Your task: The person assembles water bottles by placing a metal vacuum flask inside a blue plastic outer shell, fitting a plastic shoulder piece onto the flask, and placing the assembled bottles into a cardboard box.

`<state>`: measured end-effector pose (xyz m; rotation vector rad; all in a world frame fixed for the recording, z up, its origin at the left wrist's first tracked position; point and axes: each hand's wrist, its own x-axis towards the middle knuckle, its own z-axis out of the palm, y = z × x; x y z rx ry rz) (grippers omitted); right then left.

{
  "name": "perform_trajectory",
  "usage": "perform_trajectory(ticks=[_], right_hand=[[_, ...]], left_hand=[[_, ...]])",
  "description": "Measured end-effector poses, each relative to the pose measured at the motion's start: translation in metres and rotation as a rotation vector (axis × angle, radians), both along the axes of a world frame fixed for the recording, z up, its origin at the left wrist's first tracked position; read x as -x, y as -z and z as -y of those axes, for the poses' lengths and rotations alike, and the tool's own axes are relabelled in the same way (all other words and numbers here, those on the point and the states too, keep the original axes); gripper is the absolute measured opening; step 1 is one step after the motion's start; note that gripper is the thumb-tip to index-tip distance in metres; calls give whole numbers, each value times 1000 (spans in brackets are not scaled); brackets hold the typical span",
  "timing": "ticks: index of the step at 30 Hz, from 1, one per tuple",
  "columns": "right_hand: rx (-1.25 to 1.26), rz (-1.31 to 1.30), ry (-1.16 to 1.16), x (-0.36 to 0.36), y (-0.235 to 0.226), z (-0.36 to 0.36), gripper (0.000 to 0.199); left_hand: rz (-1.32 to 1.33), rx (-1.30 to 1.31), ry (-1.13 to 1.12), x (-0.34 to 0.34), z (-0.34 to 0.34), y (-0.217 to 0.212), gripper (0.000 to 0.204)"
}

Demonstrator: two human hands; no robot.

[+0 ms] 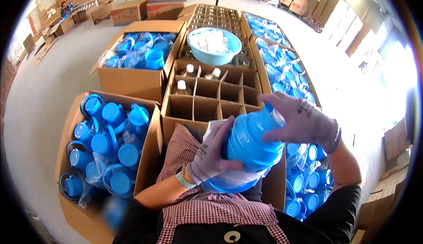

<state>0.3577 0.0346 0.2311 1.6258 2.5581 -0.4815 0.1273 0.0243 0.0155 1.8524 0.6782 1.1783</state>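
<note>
So I'm looking down at a blue plastic jug (249, 149) that both gloved hands are holding right above the near edge of the divided cardboard carton (211, 96). The left hand (210, 153) is wrapping around the jug's side, fingers curled shut on it, partly over a bit of clear plastic film hanging off the bottom. The right hand (299, 120) is cupping over the top end, fingers spread and closing around the white cap (277, 117), so it's gripping there too.

Progress-wise, I'd say it's early. In the divided carton I'm only counting three bottles with white caps (181, 84) sitting in cells, toward the far-left side, and most of the near cells are showing bare cardboard. A light blue basin of white caps (214, 46) is resting on top of the far part of that carton, looking pretty full.

Plenty of stock is waiting: an open box of blue jugs (105, 142) on my left, another box of bagged blue ones (141, 52) beyond it, and a long row of bagged blue pieces (286, 74) running along the right, down past my right arm. All of it is sitting on the concrete floor (48, 94). So my guess is most of the work is left to do.
</note>
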Motion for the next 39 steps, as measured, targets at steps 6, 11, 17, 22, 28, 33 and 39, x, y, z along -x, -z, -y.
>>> perform_trajectory(ticks=[6,11,17,22,28,33,39], right_hand=[[82,-306,-355,-33,-3,-18,101],[-244,-31,-42,-4,11,-1,87],[-28,62,-53,-13,-8,-10,89],[116,-348,-332,-50,15,-42,94],[54,16,249,-3,-2,-8,85],[9,-255,-277,-60,7,-29,85],[-26,-174,15,-30,2,-7,75]], left_hand=[[-50,1,8,7,-4,-6,139],[-29,-64,-63,0,1,2,133],[-137,-77,-92,-1,-3,-1,133],[-122,-51,-103,-4,-11,-5,137],[-130,-4,-77,-7,-5,7,141],[-125,-103,-89,-13,-8,-2,136],[-72,-83,-38,-5,0,-5,128]])
